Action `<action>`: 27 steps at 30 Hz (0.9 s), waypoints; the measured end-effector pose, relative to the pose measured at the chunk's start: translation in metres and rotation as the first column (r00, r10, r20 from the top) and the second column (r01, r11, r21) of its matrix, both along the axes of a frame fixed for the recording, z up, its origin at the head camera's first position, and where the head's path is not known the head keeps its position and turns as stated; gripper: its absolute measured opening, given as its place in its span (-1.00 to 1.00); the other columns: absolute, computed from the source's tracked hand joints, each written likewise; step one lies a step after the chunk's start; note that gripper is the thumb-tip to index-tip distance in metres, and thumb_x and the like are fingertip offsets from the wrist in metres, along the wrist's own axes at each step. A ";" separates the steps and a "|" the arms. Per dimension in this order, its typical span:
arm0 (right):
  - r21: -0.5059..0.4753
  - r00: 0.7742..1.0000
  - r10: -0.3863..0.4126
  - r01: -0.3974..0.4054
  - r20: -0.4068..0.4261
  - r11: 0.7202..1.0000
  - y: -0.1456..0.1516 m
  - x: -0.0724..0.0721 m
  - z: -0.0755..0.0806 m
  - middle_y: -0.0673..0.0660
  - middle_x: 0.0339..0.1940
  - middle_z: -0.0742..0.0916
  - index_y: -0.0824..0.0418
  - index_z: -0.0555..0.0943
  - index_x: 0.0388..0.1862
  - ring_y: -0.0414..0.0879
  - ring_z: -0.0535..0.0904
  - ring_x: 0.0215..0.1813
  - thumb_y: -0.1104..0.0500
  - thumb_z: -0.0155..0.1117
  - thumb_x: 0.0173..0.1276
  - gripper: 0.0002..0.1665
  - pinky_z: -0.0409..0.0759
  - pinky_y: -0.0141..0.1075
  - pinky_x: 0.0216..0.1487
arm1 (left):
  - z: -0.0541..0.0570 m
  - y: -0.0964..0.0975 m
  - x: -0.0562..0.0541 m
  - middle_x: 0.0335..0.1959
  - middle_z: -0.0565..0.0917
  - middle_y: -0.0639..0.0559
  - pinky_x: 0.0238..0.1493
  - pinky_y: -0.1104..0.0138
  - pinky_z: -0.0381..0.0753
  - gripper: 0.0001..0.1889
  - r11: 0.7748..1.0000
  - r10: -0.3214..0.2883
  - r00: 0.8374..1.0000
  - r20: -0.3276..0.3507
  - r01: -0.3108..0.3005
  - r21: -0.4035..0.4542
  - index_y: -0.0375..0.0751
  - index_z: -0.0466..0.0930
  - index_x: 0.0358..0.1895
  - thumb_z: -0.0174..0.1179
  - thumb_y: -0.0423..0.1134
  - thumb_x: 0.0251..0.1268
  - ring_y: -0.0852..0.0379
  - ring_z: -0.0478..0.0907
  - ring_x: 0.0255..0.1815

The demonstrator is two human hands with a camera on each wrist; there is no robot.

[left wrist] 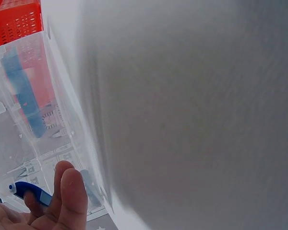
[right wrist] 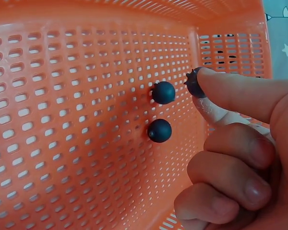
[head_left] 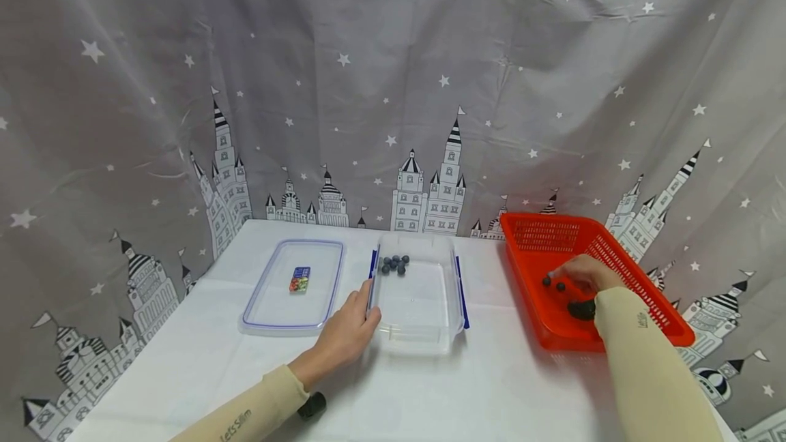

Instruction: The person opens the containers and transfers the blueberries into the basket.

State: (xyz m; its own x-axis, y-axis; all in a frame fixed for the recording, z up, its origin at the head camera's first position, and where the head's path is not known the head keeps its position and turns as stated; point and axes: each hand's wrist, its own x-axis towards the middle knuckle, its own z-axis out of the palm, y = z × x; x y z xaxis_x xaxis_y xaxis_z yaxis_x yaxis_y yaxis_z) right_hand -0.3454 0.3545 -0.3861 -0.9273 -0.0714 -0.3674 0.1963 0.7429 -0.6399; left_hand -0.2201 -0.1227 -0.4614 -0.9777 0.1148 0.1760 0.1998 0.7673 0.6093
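Note:
My right hand (head_left: 583, 273) reaches into the red plastic basket (head_left: 534, 305), its thumb and forefinger pinching a blueberry (right wrist: 196, 86) while the other fingers curl in. Two more blueberries, an upper one (right wrist: 164, 93) and a lower one (right wrist: 160, 130), lie on the basket's slotted floor close to the fingertips. At the left side of the clear plastic container (head_left: 417, 299), my left hand (head_left: 346, 326) grips the wall by a blue latch (left wrist: 33, 192). Several blueberries (head_left: 395, 263) sit together in the container's far left corner.
A clear lid (head_left: 260, 302) with a blue seal and a fruit-printed label (head_left: 300, 280) lies flat left of the container. All stand on a white-covered table (head_left: 485, 374). Behind it hangs a grey curtain (head_left: 344, 101) with castles and stars.

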 end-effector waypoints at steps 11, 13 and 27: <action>0.009 0.999 -0.012 0.012 -0.033 1.000 -0.011 0.000 0.003 -0.03 -0.71 0.37 0.04 0.46 -0.65 -0.12 0.31 -0.57 0.04 0.27 0.36 -0.62 0.31 -0.31 -0.47 | -0.001 0.000 -0.001 0.17 0.53 -0.19 -0.29 0.24 0.46 -0.34 1.000 0.005 1.000 0.008 -0.005 0.000 -0.25 0.06 0.60 -0.12 -0.04 0.56 0.09 0.45 -0.31; 0.008 0.998 0.004 -0.003 -0.058 1.000 -0.015 -0.002 0.006 -0.04 -0.73 0.36 0.10 0.53 -0.60 -0.13 0.29 -0.61 0.05 0.27 0.36 -0.67 0.30 -0.31 -0.50 | -0.001 0.000 -0.001 0.17 0.53 -0.19 -0.28 0.24 0.46 -0.33 1.000 0.005 1.000 0.011 -0.005 0.003 -0.25 0.06 0.60 -0.12 -0.03 0.56 0.09 0.45 -0.30; -0.036 0.976 0.109 -0.118 -0.188 0.992 -0.068 -0.018 0.042 -0.03 -0.66 0.46 0.38 0.58 0.27 -0.16 0.27 -0.64 0.05 0.24 0.47 -0.46 0.34 -0.33 -0.51 | -0.001 0.001 -0.001 0.16 0.52 -0.19 -0.33 0.26 0.43 -0.33 1.000 0.006 1.000 0.014 -0.006 0.001 -0.26 0.05 0.60 -0.12 -0.04 0.56 0.10 0.44 -0.32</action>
